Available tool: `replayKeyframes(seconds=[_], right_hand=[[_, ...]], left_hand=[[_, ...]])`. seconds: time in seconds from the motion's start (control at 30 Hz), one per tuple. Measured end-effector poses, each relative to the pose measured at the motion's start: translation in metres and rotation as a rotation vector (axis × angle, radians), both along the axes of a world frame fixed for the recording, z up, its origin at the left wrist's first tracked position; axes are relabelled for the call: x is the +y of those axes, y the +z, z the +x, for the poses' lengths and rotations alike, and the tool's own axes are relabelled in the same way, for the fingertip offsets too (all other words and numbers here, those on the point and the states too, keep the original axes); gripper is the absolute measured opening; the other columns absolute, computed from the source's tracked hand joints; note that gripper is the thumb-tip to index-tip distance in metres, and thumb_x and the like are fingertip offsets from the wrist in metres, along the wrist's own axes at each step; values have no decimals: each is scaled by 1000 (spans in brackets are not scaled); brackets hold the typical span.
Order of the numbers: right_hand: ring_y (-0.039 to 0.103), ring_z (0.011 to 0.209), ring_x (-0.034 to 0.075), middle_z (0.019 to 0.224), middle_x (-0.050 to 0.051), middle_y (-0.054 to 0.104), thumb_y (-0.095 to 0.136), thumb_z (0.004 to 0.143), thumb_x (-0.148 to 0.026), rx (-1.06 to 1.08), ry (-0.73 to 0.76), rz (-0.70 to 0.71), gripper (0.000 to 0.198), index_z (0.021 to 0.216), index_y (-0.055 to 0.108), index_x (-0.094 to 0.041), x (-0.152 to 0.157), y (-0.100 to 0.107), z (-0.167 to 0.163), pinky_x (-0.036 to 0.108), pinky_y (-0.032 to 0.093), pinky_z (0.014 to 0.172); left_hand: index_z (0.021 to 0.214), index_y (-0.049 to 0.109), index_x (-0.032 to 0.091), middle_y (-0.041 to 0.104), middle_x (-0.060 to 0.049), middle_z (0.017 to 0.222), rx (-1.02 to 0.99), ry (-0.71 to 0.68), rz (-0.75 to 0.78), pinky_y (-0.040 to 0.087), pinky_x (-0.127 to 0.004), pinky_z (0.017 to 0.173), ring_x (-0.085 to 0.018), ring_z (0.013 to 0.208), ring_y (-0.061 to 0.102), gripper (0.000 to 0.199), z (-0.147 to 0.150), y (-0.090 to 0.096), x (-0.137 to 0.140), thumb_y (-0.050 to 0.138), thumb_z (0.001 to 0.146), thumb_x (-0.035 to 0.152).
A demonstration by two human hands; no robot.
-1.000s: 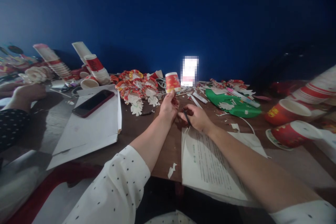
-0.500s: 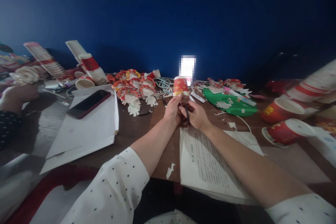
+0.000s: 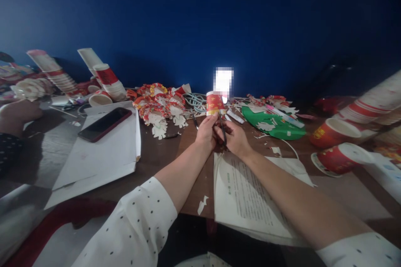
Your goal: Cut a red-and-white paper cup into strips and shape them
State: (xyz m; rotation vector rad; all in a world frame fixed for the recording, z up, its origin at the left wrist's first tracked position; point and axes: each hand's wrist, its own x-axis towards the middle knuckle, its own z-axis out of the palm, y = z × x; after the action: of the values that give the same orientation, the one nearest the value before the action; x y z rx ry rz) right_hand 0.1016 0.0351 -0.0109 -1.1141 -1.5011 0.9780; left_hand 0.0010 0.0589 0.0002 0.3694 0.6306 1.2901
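My left hand [image 3: 207, 129] is closed around the lower part of a red paper cup [image 3: 213, 103] with a yellow pattern. Close beside it, my right hand [image 3: 235, 137] grips dark-handled scissors [image 3: 223, 128], their blades pointing up against the cup's right side. Fingers hide the cup's near end and part of the scissor handles. Under my right forearm lies a stack of printed paper [image 3: 250, 200]. A white marker [image 3: 234, 117] rests just behind my right hand, and a dark pen [image 3: 195, 121] lies left of the cup.
Red-and-white paper cutouts [image 3: 159, 108] are heaped at the back left. A phone [image 3: 105, 124] lies on a white folder [image 3: 106, 154]. Green paper [image 3: 269, 127] with scraps sits to the right, near paper cups [image 3: 340, 131]. At far left shows another person's hand [image 3: 21, 112].
The view has shifted very slightly. Both my hands stay at the cup with the scissors against it; the other person's hand at far left has moved a little left.
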Motion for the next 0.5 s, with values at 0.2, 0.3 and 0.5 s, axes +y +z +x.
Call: replayKeyframes(seconds=[0.2,0.3,0.5], right_hand=[[51,49,13,58,-3,59,67,78,-42,-100,-27,31,29,96,66,-19,0,-1,1,24,40,48],[53,49,13,61,-2,62,67,78,-41,-114,-43,24,30,98,66,-19,0,-1,1,24,42,48],[58,56,15,70,1,68,67,77,-42,-166,-83,40,32,99,67,-19,-1,1,-2,25,44,52]], left_hand=[[68,50,17,49,7,48,18,12,45,31,-17,33,-6,30,42,32,1,-6,3,76,69,35],[69,50,18,49,7,49,9,36,36,31,-17,34,-7,33,45,31,1,-6,4,77,66,33],[70,54,17,54,4,52,-85,-11,-37,38,-19,40,-7,37,47,25,0,-5,7,73,72,33]])
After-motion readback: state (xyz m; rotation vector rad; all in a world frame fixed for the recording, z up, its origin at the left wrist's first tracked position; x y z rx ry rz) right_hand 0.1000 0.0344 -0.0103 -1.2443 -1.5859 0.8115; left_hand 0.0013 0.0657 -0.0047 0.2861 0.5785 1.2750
